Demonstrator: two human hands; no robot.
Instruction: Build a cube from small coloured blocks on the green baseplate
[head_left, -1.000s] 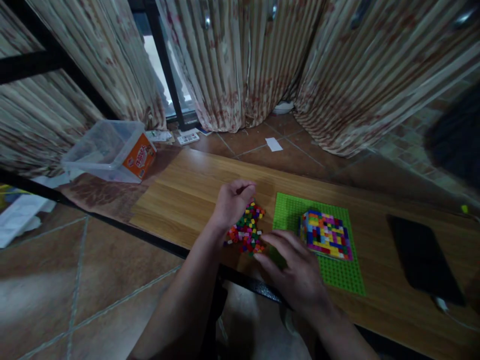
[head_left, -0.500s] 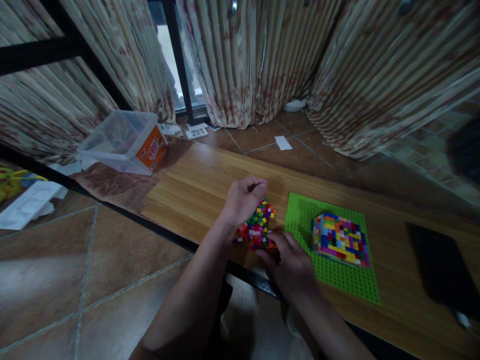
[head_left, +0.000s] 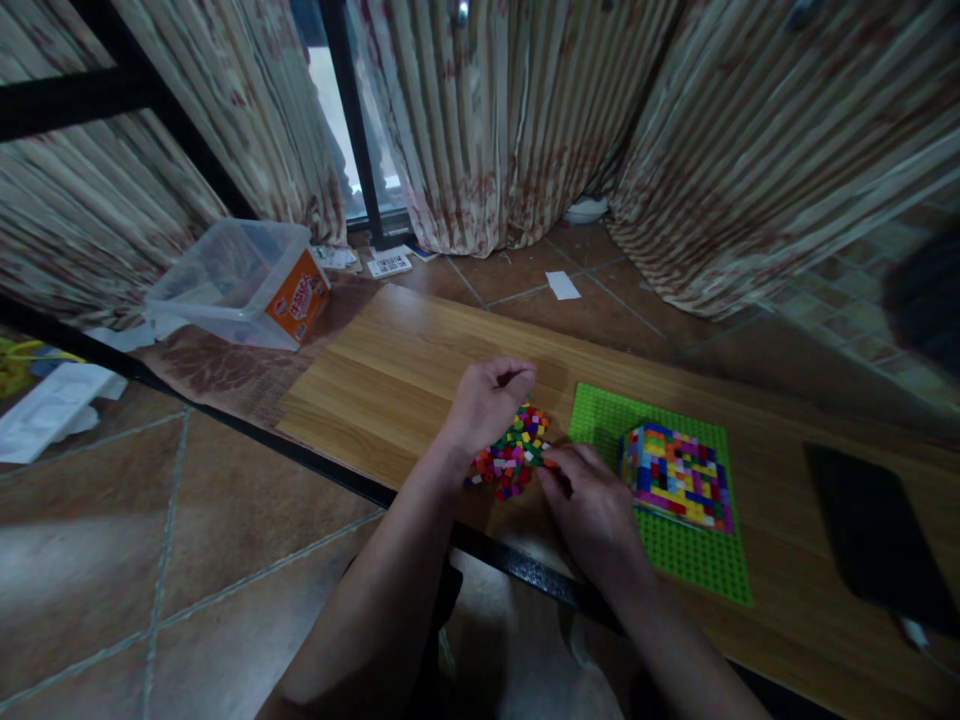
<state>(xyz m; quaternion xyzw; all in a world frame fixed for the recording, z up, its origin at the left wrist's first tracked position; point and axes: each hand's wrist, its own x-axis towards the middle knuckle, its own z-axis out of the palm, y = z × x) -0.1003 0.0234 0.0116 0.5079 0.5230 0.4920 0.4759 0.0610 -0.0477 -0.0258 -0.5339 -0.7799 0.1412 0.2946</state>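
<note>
A heap of small coloured building bricks lies on the wooden tabletop between my hands. My left hand hovers at the heap's far left side, thumb and fingers pinched together; whatever is in them is hidden. At the heap's right edge, my right hand has thumb and forefinger closed around a small brick, its shape hard to make out. To the right, a block-shaped build of multicoloured bricks stands on a green studded baseplate. Neither hand touches the build.
The wooden tabletop has a dark front edge. A black flat device with a white plug lies at the right. At the far left stands a clear plastic tub with an orange label. Curtains hang behind, and papers lie on the floor.
My right hand has moved away from the near side of the heap, up to its right edge, and its fingertips have come closer together. My left hand stays almost where it was.
</note>
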